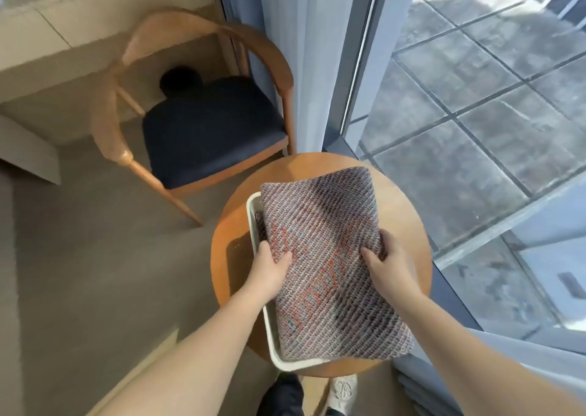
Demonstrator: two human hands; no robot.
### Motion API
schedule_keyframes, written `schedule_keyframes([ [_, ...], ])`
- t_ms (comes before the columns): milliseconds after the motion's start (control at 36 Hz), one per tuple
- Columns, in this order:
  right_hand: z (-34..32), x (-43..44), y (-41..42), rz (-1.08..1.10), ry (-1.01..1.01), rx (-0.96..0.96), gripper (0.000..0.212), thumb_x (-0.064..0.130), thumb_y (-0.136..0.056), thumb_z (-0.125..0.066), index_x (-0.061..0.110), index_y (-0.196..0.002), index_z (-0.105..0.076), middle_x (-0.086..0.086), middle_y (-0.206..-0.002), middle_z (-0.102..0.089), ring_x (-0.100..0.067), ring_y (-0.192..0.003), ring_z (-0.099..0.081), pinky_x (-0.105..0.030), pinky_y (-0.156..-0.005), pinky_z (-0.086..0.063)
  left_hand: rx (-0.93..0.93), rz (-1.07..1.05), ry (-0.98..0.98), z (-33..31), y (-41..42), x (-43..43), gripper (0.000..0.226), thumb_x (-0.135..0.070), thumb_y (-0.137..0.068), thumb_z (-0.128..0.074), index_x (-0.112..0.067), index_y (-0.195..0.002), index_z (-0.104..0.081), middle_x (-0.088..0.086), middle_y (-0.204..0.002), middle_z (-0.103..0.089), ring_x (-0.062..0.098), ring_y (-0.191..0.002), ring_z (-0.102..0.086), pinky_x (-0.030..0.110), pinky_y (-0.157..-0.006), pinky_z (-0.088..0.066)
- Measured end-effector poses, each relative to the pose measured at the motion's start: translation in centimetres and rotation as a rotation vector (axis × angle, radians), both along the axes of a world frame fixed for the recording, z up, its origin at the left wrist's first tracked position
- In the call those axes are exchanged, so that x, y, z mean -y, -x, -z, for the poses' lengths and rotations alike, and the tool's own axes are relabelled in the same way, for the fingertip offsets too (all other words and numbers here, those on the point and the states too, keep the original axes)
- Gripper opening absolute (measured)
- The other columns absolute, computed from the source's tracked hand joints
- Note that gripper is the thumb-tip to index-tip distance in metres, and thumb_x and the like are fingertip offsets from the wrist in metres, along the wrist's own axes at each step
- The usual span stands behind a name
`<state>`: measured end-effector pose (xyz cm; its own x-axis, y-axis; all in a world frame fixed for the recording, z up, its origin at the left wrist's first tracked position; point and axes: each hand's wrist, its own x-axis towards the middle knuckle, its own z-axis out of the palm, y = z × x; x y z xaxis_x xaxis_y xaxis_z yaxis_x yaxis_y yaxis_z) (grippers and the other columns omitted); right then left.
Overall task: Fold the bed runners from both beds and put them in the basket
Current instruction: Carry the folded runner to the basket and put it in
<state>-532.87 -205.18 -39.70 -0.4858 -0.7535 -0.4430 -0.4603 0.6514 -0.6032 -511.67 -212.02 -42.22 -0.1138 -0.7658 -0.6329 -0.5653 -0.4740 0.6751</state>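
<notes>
Now we hold a folded bed runner (326, 257), woven in grey, dark and red threads, over a white basket (258, 225) that sits on a round wooden surface (402, 212). Our left hand (269, 269) has its grip closed on the runner's left edge, thumb on top and fingers tucked beneath. Our right hand (391, 261) grips the right edge the same way, thumb pressing the cloth. Between the two grips the runner lies flat across the basket, covering most of it; only the basket's left wall and near corner show. Under the left edge, just beyond our left grip, another patterned cloth (260, 228) shows inside the basket. Well beyond our hands stands a wooden chair (203, 130) with a dark seat.
</notes>
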Motion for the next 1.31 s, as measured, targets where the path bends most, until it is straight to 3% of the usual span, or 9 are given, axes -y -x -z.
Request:
schedule_keyframes([
  [250, 3.3, 0.4, -0.9, -0.097, -0.064, 0.009, 0.052, 0.040, -0.096, -0.050, 0.032, -0.144, -0.033, 0.004, -0.123, -0.061, -0.009, -0.065, -0.054, -0.027, -0.053, -0.044, 0.082, -0.098, 0.138, 2.6, -0.8, -2.0, 0.027, -0.024, -0.098, -0.048, -0.010, -0.120, -0.045, 0.004, -0.117, -0.055, 0.020, -0.105, -0.053, 0.030, -0.084, -0.041],
  [417, 5.0, 1.9, -0.6, -0.303, -0.059, -0.133, 0.046, 0.030, -0.098, -0.048, 0.018, -0.140, -0.035, -0.010, -0.129, -0.055, -0.031, -0.102, -0.059, -0.040, -0.080, -0.050, 0.278, -0.106, 0.317, 4.7, -0.2, -2.7, 0.040, -0.027, -0.099, -0.043, -0.009, -0.134, -0.036, 0.012, -0.114, -0.061, 0.029, -0.098, -0.059, 0.042, -0.080, -0.051],
  [500, 5.7, 2.0, -0.9, -0.442, -0.029, -0.266, 0.049, 0.003, -0.092, -0.045, 0.012, -0.137, -0.029, -0.017, -0.133, -0.039, -0.035, -0.111, -0.047, -0.044, -0.091, -0.046, 0.357, -0.087, 0.391, 4.8, 1.0, -2.5, 0.052, -0.012, -0.096, -0.044, -0.012, -0.144, -0.023, 0.013, -0.142, -0.038, 0.031, -0.128, -0.038, 0.045, -0.103, -0.039],
  [583, 5.8, 3.5, -1.6, -0.663, 0.040, -0.457, 0.082, -0.012, -0.078, -0.039, 0.013, -0.150, -0.009, -0.017, -0.155, -0.006, -0.033, -0.143, -0.007, -0.040, -0.117, -0.016, 0.527, 0.081, 0.524, 4.6, 2.2, -1.3, 0.076, 0.005, -0.086, -0.040, -0.016, -0.150, -0.005, 0.001, -0.158, -0.001, 0.021, -0.144, -0.001, 0.039, -0.115, -0.016],
  [694, 6.5, 7.5, -2.3, -0.765, 0.118, -0.595, 0.064, 0.010, -0.093, -0.032, 0.011, -0.152, -0.008, -0.016, -0.159, 0.006, -0.030, -0.146, 0.008, -0.039, -0.119, -0.001, 0.669, 0.377, 0.610, 5.3, 3.1, 1.9, 0.065, -0.016, -0.097, -0.028, -0.011, -0.151, 0.007, 0.006, -0.159, 0.017, 0.019, -0.145, 0.018, 0.035, -0.118, 0.009],
  [833, 8.8, 10.4, -2.7, -0.816, 0.086, -0.644, 0.065, 0.039, -0.099, -0.025, 0.006, -0.151, -0.005, -0.017, -0.159, 0.006, -0.031, -0.146, 0.010, -0.041, -0.119, 0.004, 0.754, 0.554, 0.585, 7.6, 2.8, 3.6, 0.065, -0.041, -0.101, -0.018, -0.007, -0.151, 0.004, 0.012, -0.159, 0.014, 0.023, -0.145, 0.017, 0.036, -0.118, 0.010],
  [917, 10.8, 9.4, -1.5, -0.840, 0.025, -0.709, 0.064, 0.039, -0.100, -0.020, 0.004, -0.152, -0.005, -0.015, -0.159, 0.007, -0.030, -0.146, 0.010, -0.040, -0.119, 0.004, 0.815, 0.624, 0.541, 8.8, 2.0, 3.4, 0.063, -0.041, -0.101, -0.014, -0.006, -0.151, 0.004, 0.013, -0.159, 0.013, 0.024, -0.145, 0.016, 0.038, -0.119, 0.008],
  [1056, 10.4, 4.0, -1.7, -0.743, 0.017, -0.660, 0.061, 0.035, -0.101, -0.019, 0.003, -0.151, -0.004, -0.016, -0.159, 0.008, -0.029, -0.147, 0.010, -0.038, -0.118, 0.006, 0.630, 0.577, 0.593, 7.5, 2.5, -0.8, 0.061, -0.038, -0.101, -0.015, -0.008, -0.152, 0.001, 0.010, -0.159, 0.011, 0.022, -0.146, 0.016, 0.038, -0.118, 0.009],
  [1306, 8.3, -8.2, -3.5, -0.812, -0.062, -0.638, 0.071, 0.052, -0.098, -0.014, 0.003, -0.148, -0.025, -0.016, -0.158, -0.012, -0.029, -0.146, -0.005, -0.039, -0.116, 0.000, 0.632, 0.734, 0.564, 6.9, 0.9, -10.7, 0.074, -0.049, -0.090, 0.000, -0.008, -0.151, 0.003, 0.011, -0.159, 0.011, 0.024, -0.145, 0.016, 0.041, -0.117, 0.011],
])
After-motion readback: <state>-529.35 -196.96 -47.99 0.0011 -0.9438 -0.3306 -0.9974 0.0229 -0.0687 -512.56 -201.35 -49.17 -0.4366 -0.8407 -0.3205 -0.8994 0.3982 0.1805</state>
